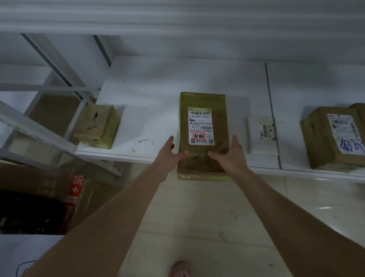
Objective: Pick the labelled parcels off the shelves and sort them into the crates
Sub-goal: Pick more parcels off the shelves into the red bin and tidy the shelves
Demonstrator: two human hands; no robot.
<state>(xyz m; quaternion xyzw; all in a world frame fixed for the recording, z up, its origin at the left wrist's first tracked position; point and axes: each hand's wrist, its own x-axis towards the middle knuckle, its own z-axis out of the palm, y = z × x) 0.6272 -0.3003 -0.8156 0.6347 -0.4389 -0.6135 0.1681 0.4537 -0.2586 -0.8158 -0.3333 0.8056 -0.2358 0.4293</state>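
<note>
Head — taped box (97, 128) left, brown carton (337, 138) right

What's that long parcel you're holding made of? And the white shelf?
The long parcel looks like brown cardboard wrapped in glossy clear tape: it shines yellowish and wrinkles near the end. The shelf seems painted metal or coated board, smooth white with scuff marks; I can't tell which.

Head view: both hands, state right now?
Left hand: grips the long tape-wrapped brown cardboard parcel at its left edge.
Right hand: grips its right edge.
</note>
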